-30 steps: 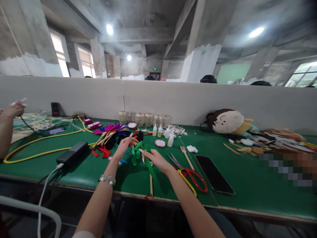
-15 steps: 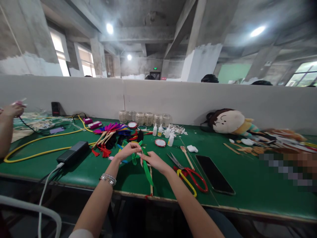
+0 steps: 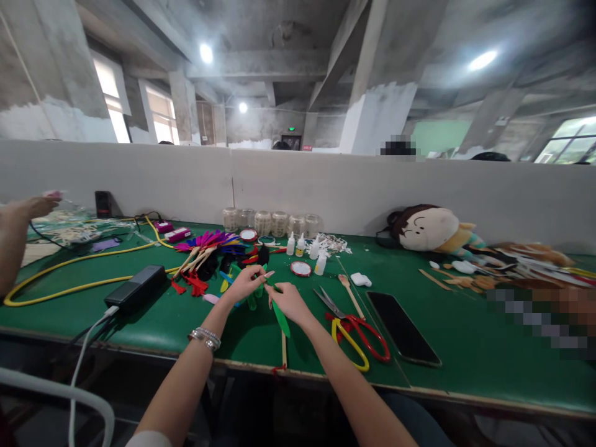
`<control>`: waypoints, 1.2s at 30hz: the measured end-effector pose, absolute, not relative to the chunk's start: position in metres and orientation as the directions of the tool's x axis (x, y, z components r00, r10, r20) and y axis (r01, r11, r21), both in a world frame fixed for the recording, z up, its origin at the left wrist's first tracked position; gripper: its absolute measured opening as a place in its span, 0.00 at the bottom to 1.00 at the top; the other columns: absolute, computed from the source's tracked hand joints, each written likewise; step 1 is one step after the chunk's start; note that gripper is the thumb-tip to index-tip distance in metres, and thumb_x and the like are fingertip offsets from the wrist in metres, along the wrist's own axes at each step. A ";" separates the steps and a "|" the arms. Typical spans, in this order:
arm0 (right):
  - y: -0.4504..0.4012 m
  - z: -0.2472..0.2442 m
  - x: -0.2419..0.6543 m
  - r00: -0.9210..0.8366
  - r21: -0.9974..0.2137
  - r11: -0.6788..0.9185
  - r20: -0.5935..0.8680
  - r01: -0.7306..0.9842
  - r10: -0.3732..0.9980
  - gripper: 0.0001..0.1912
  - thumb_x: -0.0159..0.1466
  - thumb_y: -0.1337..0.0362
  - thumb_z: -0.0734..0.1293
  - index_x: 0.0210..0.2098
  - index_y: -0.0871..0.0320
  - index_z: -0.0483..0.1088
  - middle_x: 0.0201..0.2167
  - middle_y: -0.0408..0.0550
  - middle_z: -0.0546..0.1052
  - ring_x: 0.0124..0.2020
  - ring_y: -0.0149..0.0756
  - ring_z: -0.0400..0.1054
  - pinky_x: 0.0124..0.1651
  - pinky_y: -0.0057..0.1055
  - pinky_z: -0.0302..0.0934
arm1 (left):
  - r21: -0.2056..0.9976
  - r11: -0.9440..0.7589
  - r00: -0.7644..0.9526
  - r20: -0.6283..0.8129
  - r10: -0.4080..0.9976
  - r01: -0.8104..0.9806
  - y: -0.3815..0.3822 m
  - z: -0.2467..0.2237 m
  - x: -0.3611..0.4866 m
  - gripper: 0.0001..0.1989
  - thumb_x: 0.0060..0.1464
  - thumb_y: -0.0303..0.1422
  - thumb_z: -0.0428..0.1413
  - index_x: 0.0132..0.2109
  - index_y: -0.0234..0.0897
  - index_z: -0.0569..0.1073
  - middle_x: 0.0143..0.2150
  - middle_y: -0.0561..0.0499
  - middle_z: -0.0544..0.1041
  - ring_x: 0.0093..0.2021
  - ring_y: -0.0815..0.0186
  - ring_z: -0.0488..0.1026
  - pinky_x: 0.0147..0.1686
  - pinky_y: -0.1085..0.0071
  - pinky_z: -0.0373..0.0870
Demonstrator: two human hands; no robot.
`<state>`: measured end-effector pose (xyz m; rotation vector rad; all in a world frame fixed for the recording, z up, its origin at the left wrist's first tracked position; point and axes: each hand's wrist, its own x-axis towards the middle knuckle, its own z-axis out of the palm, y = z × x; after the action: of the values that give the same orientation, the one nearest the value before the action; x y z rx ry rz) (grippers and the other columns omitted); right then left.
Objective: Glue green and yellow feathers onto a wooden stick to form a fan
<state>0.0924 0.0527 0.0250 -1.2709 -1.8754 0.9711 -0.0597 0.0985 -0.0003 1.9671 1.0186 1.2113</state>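
Observation:
My right hand (image 3: 289, 304) is closed on a long green feather (image 3: 280, 319), which hangs down from its fingers toward the table's front edge. Close beside it, my left hand (image 3: 246, 285) has thumb and fingers pinched together; what lies between them is too small to make out. Other green feathers (image 3: 252, 302) show just under my left hand. A flat wooden stick (image 3: 284, 351) with red thread (image 3: 279, 369) at its near end lies below my right hand, its far part hidden.
Scissors (image 3: 347, 320) and a phone (image 3: 404, 328) lie on the right. Behind my hands stand small glue bottles (image 3: 320, 264), a round lid (image 3: 300, 269) and glass jars (image 3: 279, 221). Left are colourful feathered sticks (image 3: 209, 248), a black power adapter (image 3: 136, 288) and a co-worker's hand (image 3: 40, 207).
My hands have drawn slightly apart, and the green feather has shifted a little within my right hand. The co-worker's hand at the left has moved right.

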 end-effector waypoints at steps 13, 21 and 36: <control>0.063 0.017 0.094 -0.323 -0.877 0.204 0.059 0.435 0.944 0.21 0.57 0.57 0.59 0.12 0.60 0.63 0.10 0.42 0.63 0.16 0.28 0.57 0.23 0.25 0.50 | 0.712 -0.577 0.300 0.493 0.817 0.401 0.098 -0.001 -0.056 0.09 0.50 0.33 0.47 0.24 0.35 0.62 0.22 0.57 0.61 0.24 0.72 0.58 0.26 0.75 0.55; 0.065 0.013 0.094 -0.322 -0.886 0.208 0.070 0.415 0.944 0.22 0.57 0.58 0.59 0.11 0.61 0.64 0.10 0.42 0.63 0.17 0.28 0.57 0.24 0.25 0.50 | 0.722 -0.531 0.243 0.473 0.847 0.444 0.100 -0.006 -0.055 0.07 0.48 0.31 0.49 0.24 0.36 0.64 0.22 0.56 0.63 0.24 0.71 0.59 0.25 0.75 0.54; 0.062 0.024 0.101 -0.283 -0.946 0.186 0.108 0.267 0.953 0.22 0.56 0.50 0.58 0.15 0.59 0.63 0.10 0.39 0.60 0.16 0.27 0.56 0.23 0.25 0.51 | 0.915 -0.356 0.328 0.283 0.901 0.188 0.102 0.000 -0.061 0.23 0.47 0.50 0.49 0.20 0.34 0.64 0.16 0.56 0.63 0.18 0.74 0.59 0.21 0.76 0.56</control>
<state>0.1006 0.0620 0.0243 -1.1651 -1.6971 1.1314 -0.0610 0.1016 0.0002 1.7643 0.9755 1.0827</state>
